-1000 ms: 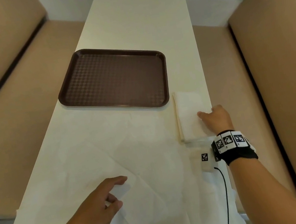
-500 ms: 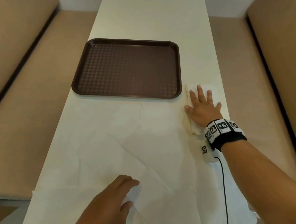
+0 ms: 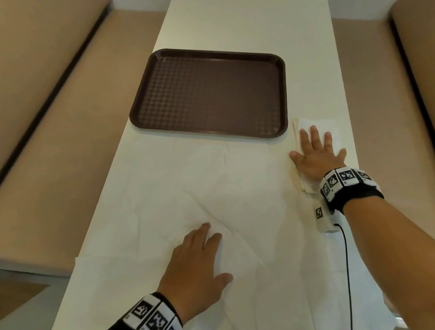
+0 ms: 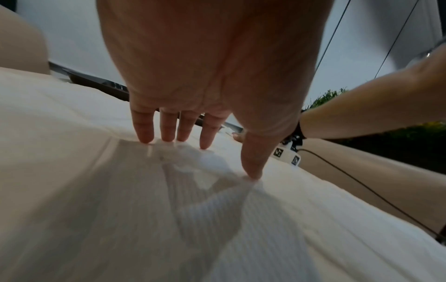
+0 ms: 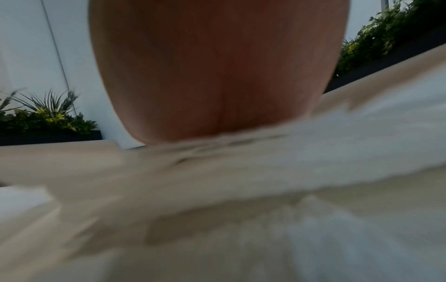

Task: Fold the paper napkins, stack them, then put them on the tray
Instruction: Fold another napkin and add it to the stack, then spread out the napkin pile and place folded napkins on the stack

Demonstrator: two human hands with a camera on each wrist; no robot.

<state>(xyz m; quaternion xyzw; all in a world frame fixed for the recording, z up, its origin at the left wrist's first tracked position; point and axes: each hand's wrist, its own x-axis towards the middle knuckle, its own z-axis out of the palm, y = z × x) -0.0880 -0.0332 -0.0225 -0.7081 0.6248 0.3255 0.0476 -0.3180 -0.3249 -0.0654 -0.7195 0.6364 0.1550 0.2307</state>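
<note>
A folded white napkin [image 3: 304,125] lies at the table's right edge, just right of the brown tray [image 3: 207,92]. My right hand [image 3: 315,152] lies flat on it with fingers spread, pressing it down. In the right wrist view only the palm [image 5: 217,76] and blurred napkin paper [image 5: 265,171] show. Large unfolded napkins [image 3: 165,201] cover the near part of the table. My left hand [image 3: 197,259] rests on one of them with straight fingers. In the left wrist view its fingertips [image 4: 144,137] and thumb touch the crinkled paper [image 4: 205,190]. The tray holds nothing.
The cream table [image 3: 242,4] runs away from me between two tan bench seats [image 3: 35,136]. A small white tagged device [image 3: 322,216] with a black cable [image 3: 347,272] hangs at my right wrist. Plants [image 5: 48,114] stand behind, seen from the right wrist.
My right hand went from touching the folded napkin's edge with curled fingers to lying flat and spread on top of it. The left hand stayed on the unfolded napkin, sliding slightly forward.
</note>
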